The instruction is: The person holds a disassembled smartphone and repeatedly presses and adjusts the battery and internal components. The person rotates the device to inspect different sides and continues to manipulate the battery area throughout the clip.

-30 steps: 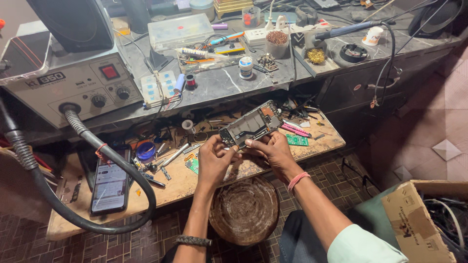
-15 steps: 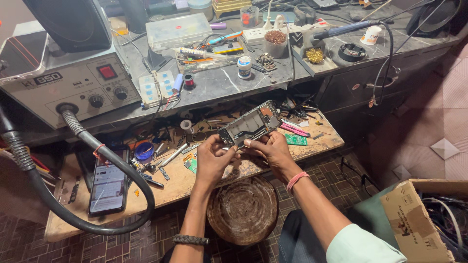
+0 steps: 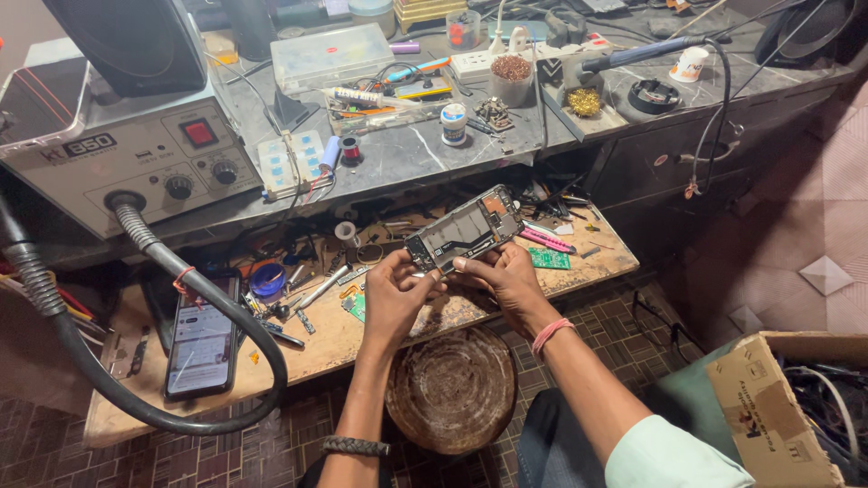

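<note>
An opened phone [image 3: 465, 229] with its back off and its insides showing is held tilted above a low wooden workboard [image 3: 371, 334]. My left hand [image 3: 394, 295] pinches its lower left end. My right hand [image 3: 506, 278], with a pink band on the wrist, grips its lower long edge with thumb and fingers. Below the hands lie a small green circuit board [image 3: 549, 258], pink tweezers [image 3: 546, 239] and loose screwdrivers [image 3: 318, 289].
A grey hot-air station [image 3: 127, 154] sits at the left, its thick hose [image 3: 181, 298] looping over a lit phone [image 3: 201, 339]. The marble bench [image 3: 407, 154] behind carries tools, jars and a soldering iron [image 3: 633, 56]. A round stool [image 3: 452, 389] and a cardboard box [image 3: 778, 407] stand on the floor.
Both hands keep hold of the opened phone in much the same place; my view has shifted slightly. Nothing else has visibly moved.
</note>
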